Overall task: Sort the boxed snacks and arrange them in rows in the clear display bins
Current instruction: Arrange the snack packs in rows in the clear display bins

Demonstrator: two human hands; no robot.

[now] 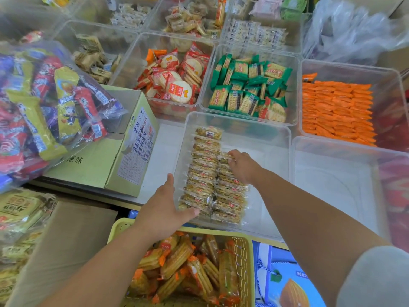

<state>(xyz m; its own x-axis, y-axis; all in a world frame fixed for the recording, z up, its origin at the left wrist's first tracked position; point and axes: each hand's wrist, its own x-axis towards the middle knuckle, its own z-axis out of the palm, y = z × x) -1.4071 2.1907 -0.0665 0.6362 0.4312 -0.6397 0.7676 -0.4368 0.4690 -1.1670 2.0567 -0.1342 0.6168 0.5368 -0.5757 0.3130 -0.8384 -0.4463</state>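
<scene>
Clear rigid bin [274, 156]: right hand [242, 168] pinches a crinkly packet [224, 156]; left hand [163, 203], spread, touches the rows [202, 173].

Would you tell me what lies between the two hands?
Head view: the left row of wrapped biscuit packs, inside the clear bin, between left hand and right hand.

The right hand [241, 167] hides some cracker packs [205, 173].
</scene>
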